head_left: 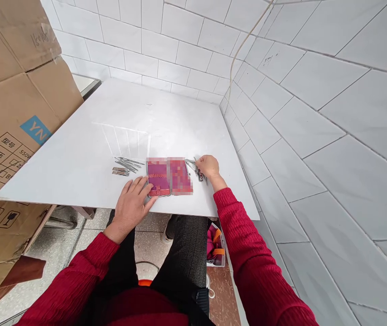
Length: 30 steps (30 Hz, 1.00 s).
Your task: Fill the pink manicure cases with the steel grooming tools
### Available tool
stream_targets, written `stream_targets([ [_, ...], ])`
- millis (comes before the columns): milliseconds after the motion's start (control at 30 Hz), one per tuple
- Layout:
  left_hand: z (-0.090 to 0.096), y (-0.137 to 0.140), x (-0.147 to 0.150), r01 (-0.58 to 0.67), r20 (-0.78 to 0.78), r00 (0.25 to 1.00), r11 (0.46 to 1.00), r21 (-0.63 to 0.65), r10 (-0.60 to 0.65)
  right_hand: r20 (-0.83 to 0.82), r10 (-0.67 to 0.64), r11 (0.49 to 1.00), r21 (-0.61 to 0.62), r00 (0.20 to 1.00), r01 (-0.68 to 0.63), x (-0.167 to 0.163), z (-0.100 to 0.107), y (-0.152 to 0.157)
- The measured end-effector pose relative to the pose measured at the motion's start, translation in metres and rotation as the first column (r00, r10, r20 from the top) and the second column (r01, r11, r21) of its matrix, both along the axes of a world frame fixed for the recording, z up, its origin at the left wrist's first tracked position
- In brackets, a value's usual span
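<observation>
An open manicure case (158,182) with a purple and red lining lies near the front edge of the white table. My left hand (130,203) rests at its left side, fingers spread, fingertips and thumb touching the case's edge. To the left are several slim metal manicure tools (129,164) and nail clippers (120,171). On the right, my right hand (208,166) is pinched closed over a small pile of metal tools (199,174). What its fingertips hold is hidden. The case's right half is blurred by pixels.
The white table (180,117) meets tiled walls at the back and right. Large cardboard boxes (13,108) stand at the left. Below the table's right front is a clear plastic box (218,246) with purple and orange items. A cable (236,52) hangs in the corner.
</observation>
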State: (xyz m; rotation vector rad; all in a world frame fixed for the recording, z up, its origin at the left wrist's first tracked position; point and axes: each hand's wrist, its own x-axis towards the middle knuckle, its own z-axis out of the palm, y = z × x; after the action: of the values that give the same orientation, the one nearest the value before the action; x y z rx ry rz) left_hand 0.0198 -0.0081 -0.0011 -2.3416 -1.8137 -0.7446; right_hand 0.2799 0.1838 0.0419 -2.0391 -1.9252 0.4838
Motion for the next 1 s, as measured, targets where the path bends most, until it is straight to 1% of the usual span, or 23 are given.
stream_targets([
  [100,0.0,0.0,0.0,-0.001,-0.007,1.0,1.0,0.0,0.001,0.003,-0.002,0.995,0.097,1.0,0.002,-0.005,0.003,-0.006],
  [200,0.0,0.0,0.0,-0.001,-0.012,1.0,1.0,0.006,0.001,-0.102,0.103,0.989,0.119,0.989,-0.09,-0.012,0.005,-0.017],
  [300,0.0,0.0,0.0,0.002,0.0,1.0,1.0,0.003,-0.002,-0.246,0.211,0.974,0.133,0.946,-0.183,-0.02,0.006,-0.031],
  [367,-0.001,0.0,0.0,0.002,-0.003,1.0,1.0,0.002,-0.002,-0.265,0.283,0.958,0.126,0.922,-0.258,-0.027,0.007,-0.041],
  [433,-0.001,0.0,0.0,-0.003,-0.014,1.0,1.0,0.008,0.003,-0.203,0.351,0.936,0.068,0.914,-0.345,-0.034,0.008,-0.049],
  [500,-0.001,0.0,0.0,-0.005,-0.021,1.0,1.0,0.016,0.006,-0.093,0.377,0.925,-0.003,0.922,-0.379,-0.041,0.01,-0.056],
  [600,-0.002,0.001,-0.001,0.0,-0.02,1.0,1.0,0.018,0.0,0.082,0.355,0.935,-0.049,0.931,-0.352,-0.052,0.018,-0.064],
  [733,-0.002,0.001,-0.001,0.0,-0.023,1.0,1.0,0.025,0.0,0.253,0.348,0.938,-0.094,0.903,-0.335,-0.062,0.028,-0.07],
  [867,-0.004,0.001,-0.002,0.003,-0.022,1.0,0.999,0.039,-0.002,0.312,0.318,0.948,-0.104,0.895,-0.3,-0.063,0.028,-0.073],
  [1000,-0.005,0.001,-0.001,0.004,-0.026,1.0,0.999,0.045,-0.003,0.326,0.333,0.943,-0.141,0.885,-0.302,-0.062,0.024,-0.076],
])
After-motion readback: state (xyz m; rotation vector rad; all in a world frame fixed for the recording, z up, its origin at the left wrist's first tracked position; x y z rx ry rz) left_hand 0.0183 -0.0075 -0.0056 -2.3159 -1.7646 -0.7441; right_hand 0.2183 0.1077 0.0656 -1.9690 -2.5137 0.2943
